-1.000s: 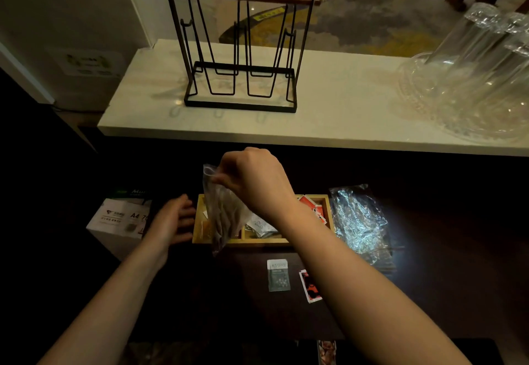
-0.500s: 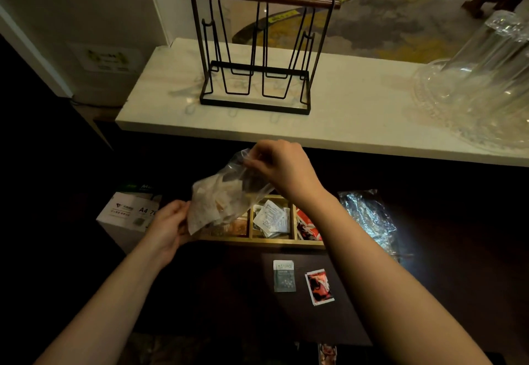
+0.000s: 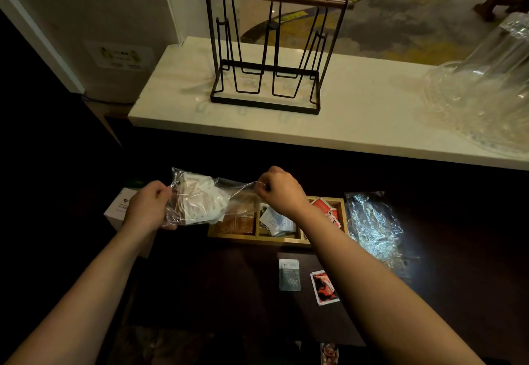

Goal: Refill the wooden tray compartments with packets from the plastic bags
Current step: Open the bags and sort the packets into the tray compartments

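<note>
Dark counter | left hand, right hand pinch packet bag above wooden tray | wire rack behind

The plastic bag, which hung from the right hand alone, is now stretched sideways, the left hand having gripped its bottom end.

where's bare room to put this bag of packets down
Bare dark tabletop lies in front of the wooden tray, left of the grey packet. The marble ledge is bare between wire rack and glassware. Right of the tray is crowded by the crinkled bag.
</note>
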The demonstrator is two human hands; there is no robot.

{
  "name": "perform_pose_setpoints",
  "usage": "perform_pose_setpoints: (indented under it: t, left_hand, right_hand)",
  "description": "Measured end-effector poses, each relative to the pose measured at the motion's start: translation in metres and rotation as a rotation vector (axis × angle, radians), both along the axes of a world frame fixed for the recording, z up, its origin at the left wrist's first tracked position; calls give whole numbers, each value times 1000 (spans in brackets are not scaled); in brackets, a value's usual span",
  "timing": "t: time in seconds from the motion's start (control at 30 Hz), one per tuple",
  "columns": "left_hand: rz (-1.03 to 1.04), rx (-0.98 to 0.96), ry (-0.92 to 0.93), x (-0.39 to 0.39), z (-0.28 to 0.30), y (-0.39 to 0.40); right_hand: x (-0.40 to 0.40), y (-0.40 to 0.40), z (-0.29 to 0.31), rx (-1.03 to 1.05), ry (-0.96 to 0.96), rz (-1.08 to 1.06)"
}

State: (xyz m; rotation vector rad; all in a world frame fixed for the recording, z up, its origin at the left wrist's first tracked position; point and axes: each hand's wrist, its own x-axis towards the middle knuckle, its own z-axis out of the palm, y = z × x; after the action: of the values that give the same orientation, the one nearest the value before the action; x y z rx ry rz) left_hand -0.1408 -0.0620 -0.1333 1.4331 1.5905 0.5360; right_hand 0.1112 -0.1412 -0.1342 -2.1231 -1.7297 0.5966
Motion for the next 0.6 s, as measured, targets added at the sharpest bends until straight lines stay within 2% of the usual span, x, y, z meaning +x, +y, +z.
perform_pose_setpoints:
  t: [0.47, 0.6]
  left_hand:
    - [-122, 155, 197, 11, 21, -3]
    - [-140, 76, 147, 5, 17, 4]
  right_hand:
    - [-4, -4, -34, -25, 66, 48]
    - [-4, -5, -39, -10, 94, 75]
